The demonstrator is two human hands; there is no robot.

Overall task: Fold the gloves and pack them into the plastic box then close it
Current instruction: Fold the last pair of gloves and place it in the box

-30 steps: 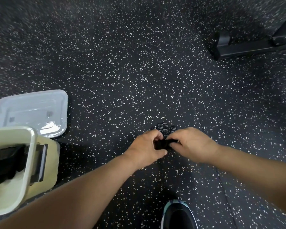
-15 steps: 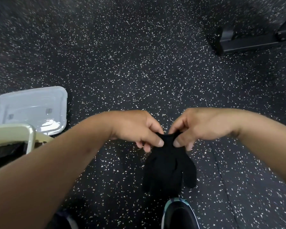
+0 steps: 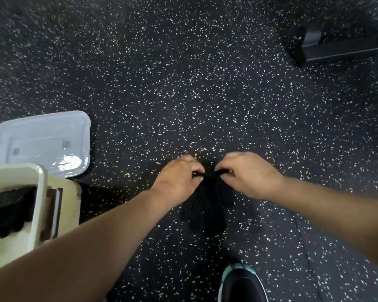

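A black glove point(image 3: 207, 205) hangs fingers-down toward me over the speckled floor. My left hand point(image 3: 179, 177) pinches the left side of its cuff and my right hand point(image 3: 249, 173) pinches the right side. At the left edge stands the cream plastic box point(image 3: 39, 192), open, with black gloves point(image 3: 7, 210) lying inside. Its clear lid point(image 3: 42, 140) lies flat on the floor just behind the box.
The floor is dark rubber with white flecks. A black metal equipment base point(image 3: 336, 49) sits at the upper right. The toe of a teal and black shoe point(image 3: 242, 284) shows at the bottom centre, just below the glove.
One second ago both hands gripped the bunched glove on the floor. They then lifted it so it hung open, and now hold it lower and farther out, cuff stretched between them.
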